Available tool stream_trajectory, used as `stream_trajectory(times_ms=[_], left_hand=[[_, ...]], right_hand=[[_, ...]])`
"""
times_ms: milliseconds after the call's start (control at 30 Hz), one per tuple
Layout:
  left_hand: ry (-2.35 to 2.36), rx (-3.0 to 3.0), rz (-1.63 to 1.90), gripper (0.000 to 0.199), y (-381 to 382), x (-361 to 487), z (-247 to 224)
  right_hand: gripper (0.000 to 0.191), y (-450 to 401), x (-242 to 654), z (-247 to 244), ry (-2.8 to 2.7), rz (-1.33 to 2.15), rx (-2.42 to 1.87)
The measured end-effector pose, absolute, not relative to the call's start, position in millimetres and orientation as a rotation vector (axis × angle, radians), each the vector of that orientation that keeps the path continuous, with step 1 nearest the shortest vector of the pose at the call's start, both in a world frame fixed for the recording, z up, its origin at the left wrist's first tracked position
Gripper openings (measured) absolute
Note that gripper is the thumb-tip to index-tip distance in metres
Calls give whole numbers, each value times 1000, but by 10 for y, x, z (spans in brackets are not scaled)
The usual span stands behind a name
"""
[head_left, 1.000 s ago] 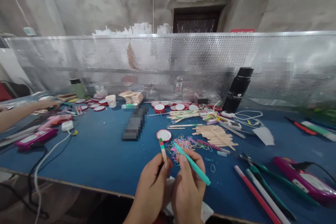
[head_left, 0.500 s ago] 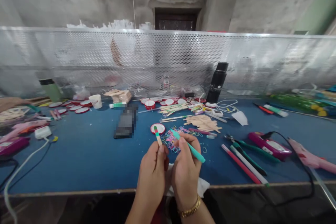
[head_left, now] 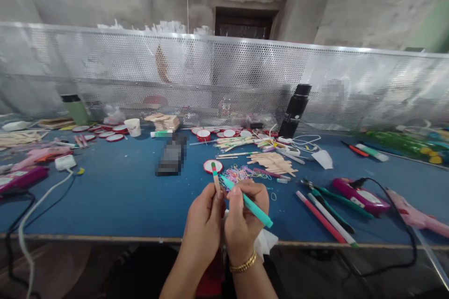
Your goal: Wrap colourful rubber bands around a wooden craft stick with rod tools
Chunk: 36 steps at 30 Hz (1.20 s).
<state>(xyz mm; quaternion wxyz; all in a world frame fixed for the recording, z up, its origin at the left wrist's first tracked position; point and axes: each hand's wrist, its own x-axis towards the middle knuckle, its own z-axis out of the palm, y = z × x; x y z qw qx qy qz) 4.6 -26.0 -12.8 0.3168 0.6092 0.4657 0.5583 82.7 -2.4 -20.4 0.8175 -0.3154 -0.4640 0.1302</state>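
Note:
My left hand (head_left: 203,212) pinches a flat wooden craft stick (head_left: 216,179) upright; its top end carries green and red bands over bare wood. In my right hand (head_left: 245,215) a turquoise marker pen (head_left: 257,212) lies slanted, its tip close beside the stick. I cannot tell whether tip and stick touch. Behind the stick sits a small white disc with a red rim (head_left: 209,167). A pile of small coloured rubber bands (head_left: 238,174) spreads just beyond my right hand. A white tissue (head_left: 265,242) shows under my right wrist at the table edge.
Bare craft sticks (head_left: 271,163) lie beyond the bands. To the right are red and white markers (head_left: 321,217), green-handled pliers (head_left: 335,210) and a pink glue gun (head_left: 414,215). On the left are a dark phone (head_left: 171,155), a paper cup (head_left: 133,127) and a cable (head_left: 45,201).
The marker tip has come down and left, nearer the stick. My right hand has shifted slightly left, and the camera view has tilted a little. A hand at the far left has gone out of view.

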Motion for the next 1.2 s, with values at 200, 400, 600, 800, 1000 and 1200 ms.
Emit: stream_trajectory(times_ms=[200, 400, 600, 800, 1000, 1200], left_hand=[[1233, 1646, 1455, 39, -275, 59, -136], [1272, 1651, 1477, 39, -285, 72, -141], [1278, 1612, 1484, 35, -293, 77, -134], [1312, 1584, 1516, 38, -294, 85, -153], [1278, 1590, 1512, 37, -307, 93, -142], [1288, 1574, 1524, 37, -310, 99, -123]], right_hand=[[16, -37, 824, -226, -1027, 308, -663], [14, -55, 817, -203, -1058, 237, -673], [13, -48, 813, -168, -1090, 216, -690], [14, -63, 798, -152, -1017, 180, -697], [12, -56, 805, -183, -1090, 222, -668], [13, -65, 802, -167, -1035, 206, -704]])
